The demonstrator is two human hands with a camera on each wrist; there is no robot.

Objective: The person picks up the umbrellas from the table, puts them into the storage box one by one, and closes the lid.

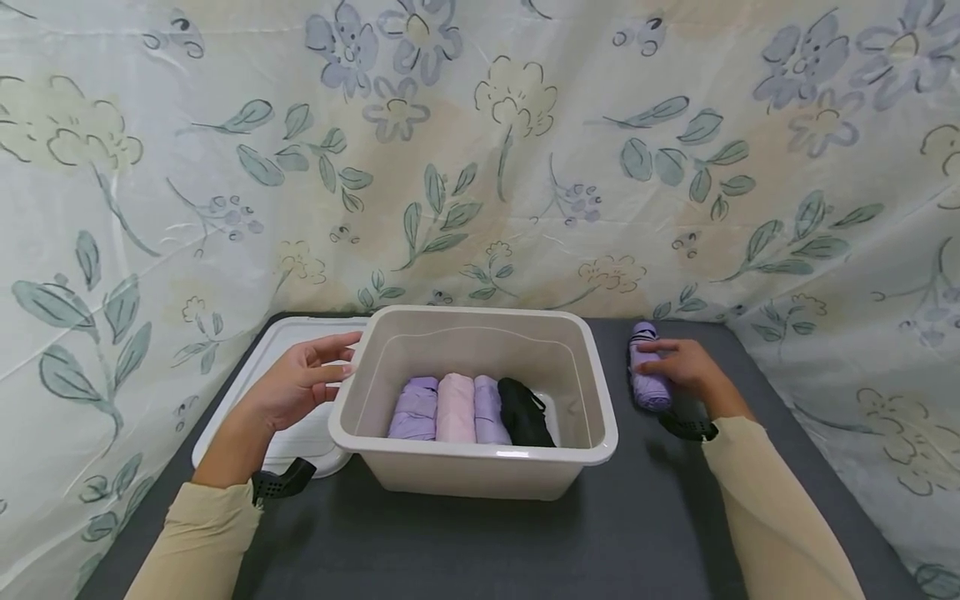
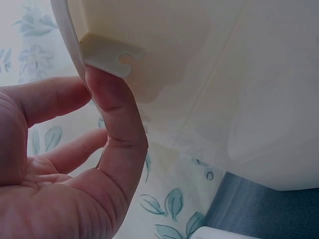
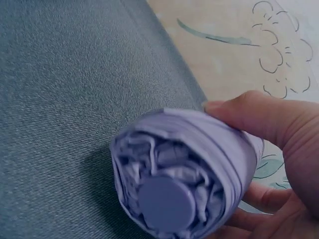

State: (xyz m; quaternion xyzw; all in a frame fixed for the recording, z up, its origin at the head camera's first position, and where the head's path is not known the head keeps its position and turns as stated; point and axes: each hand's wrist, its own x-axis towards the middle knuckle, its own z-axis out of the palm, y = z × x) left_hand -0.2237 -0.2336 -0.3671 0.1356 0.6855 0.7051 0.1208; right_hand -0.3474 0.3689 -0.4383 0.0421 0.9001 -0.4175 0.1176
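A beige plastic bin (image 1: 480, 471) stands in the middle of the dark table. My left hand (image 1: 303, 383) pinches its left rim; in the left wrist view a finger and the thumb (image 2: 119, 114) meet at the rim's edge by a small notched tab. At the right, my right hand (image 1: 686, 367) grips a compact purple folding umbrella (image 1: 649, 385) along its side. Seen in the right wrist view, the umbrella (image 3: 234, 164) shows gathered fabric around a round end cap. Its far side is hidden by my fingers.
Inside the bin lie a purple roll (image 1: 415, 412), a pink roll (image 1: 456, 408), another purple roll (image 1: 491, 412) and a black bundle (image 1: 525, 414), side by side. A white lid (image 1: 247, 383) lies left of the bin. A floral curtain (image 1: 480, 167) hangs behind the table.
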